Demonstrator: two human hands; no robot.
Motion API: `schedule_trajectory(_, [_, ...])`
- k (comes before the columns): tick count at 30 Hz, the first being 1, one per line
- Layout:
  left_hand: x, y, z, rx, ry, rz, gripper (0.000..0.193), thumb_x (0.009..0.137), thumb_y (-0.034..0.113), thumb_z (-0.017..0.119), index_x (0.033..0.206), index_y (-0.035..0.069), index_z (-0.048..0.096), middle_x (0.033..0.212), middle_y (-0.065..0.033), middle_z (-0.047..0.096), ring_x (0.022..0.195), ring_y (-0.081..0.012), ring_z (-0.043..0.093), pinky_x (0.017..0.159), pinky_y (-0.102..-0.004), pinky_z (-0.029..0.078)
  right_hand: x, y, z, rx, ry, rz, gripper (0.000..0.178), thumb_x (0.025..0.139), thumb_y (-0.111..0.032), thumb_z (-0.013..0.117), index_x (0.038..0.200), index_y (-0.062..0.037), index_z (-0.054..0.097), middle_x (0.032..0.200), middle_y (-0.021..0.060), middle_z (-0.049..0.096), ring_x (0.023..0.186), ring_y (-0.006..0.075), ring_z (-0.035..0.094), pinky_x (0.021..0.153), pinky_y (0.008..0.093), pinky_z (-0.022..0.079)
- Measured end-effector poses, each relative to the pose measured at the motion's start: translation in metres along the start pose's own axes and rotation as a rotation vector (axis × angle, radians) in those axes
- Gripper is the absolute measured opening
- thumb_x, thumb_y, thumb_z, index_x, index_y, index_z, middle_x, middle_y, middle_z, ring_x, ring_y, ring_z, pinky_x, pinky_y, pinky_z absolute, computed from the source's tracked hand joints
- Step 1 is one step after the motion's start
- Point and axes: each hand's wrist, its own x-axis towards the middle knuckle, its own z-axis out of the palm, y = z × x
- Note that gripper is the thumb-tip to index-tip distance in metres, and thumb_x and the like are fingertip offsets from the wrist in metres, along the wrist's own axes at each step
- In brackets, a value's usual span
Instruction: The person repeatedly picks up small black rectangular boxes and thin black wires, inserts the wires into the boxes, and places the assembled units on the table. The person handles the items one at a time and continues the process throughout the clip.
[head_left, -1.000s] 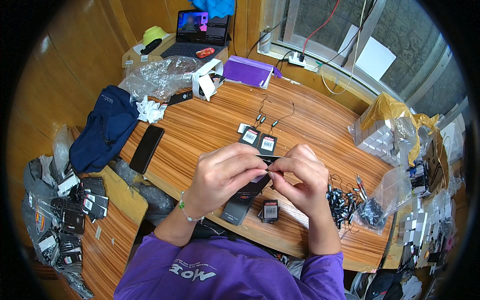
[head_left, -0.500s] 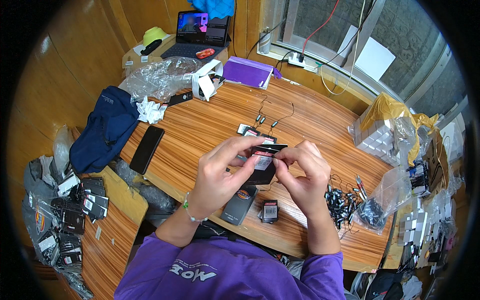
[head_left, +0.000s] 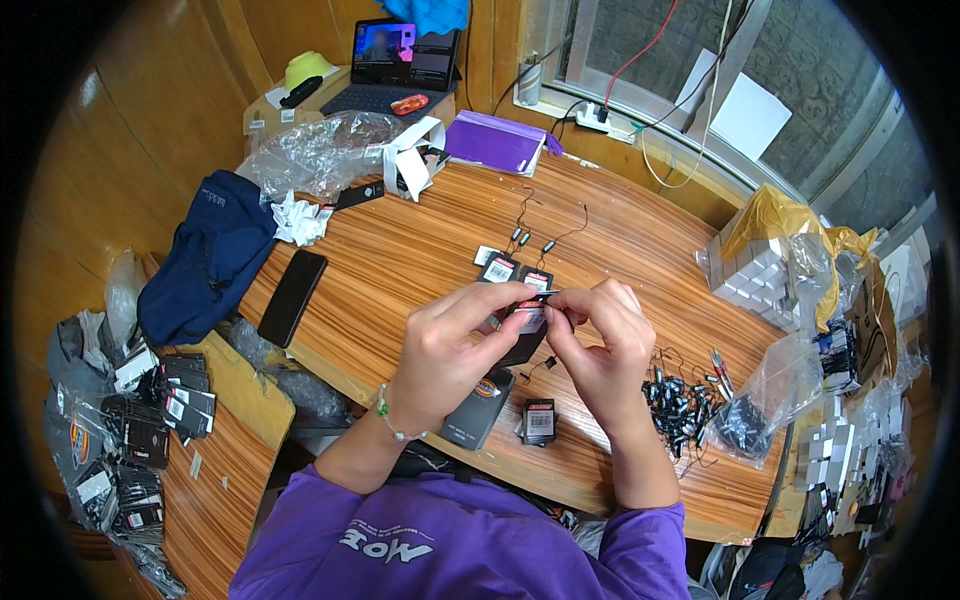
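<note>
From my remote seat, I saw the left hand (head_left: 445,335) pinching a white-labelled black tag (head_left: 527,347) by its left side, between thumb and fingers. The tag sat between both hands, above the wooden table (head_left: 400,250). The right hand (head_left: 605,335) pinched at its upper right corner; a thin dark cord (head_left: 541,364) dangled just below.
</note>
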Motion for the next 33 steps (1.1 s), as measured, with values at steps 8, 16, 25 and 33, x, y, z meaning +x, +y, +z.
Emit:
schedule_trajectory(8, [0.0, -0.004, 0.004, 0.136, 0.011, 0.104, 0.022, 0.072, 0.0, 0.066, 0.094, 0.004, 0.061, 0.081, -0.0093, 0.063, 0.067, -0.0226, 0.062, 0.058, -0.0302, 0.05, -0.003, 0.002, 0.003, -0.049, -0.009, 0.023, 0.014, 0.065, -0.002, 0.068, 0.076, -0.0057, 0.061, 0.064, 0.0035, 0.057, 0.059, 0.0191, 0.051, 0.057, 0.0309, 0.037])
schedule_trajectory(16, [-0.001, -0.005, 0.006, 0.092, 0.038, 0.033, 0.025, 0.072, 0.0, 0.066, 0.096, 0.003, 0.061, 0.085, -0.0107, 0.064, 0.07, -0.0222, 0.063, 0.061, -0.0295, 0.051, -0.004, 0.003, 0.006, -0.055, -0.01, 0.04, 0.013, 0.065, -0.002, 0.068, 0.076, -0.0057, 0.061, 0.063, 0.0031, 0.056, 0.059, 0.0189, 0.051, 0.057, 0.0309, 0.037])
schedule_trajectory(25, [-0.004, -0.009, 0.008, -0.122, 0.018, -0.132, 0.02, 0.072, -0.002, 0.066, 0.093, 0.002, 0.064, 0.086, -0.01, 0.065, 0.075, -0.0188, 0.064, 0.063, -0.0265, 0.051, -0.004, 0.003, 0.007, -0.023, 0.005, 0.08, 0.013, 0.064, -0.002, 0.069, 0.074, -0.0056, 0.062, 0.063, 0.0035, 0.057, 0.06, 0.0185, 0.052, 0.056, 0.0306, 0.037])
schedule_trajectory(33, [-0.004, -0.008, 0.008, -0.201, 0.007, -0.164, 0.022, 0.074, -0.005, 0.064, 0.095, -0.001, 0.063, 0.088, -0.0102, 0.063, 0.077, -0.0139, 0.063, 0.063, -0.0225, 0.053, -0.006, 0.003, 0.01, 0.023, 0.024, 0.101, 0.012, 0.064, -0.001, 0.07, 0.074, -0.0044, 0.063, 0.063, 0.0044, 0.057, 0.061, 0.0186, 0.052, 0.056, 0.0297, 0.038])
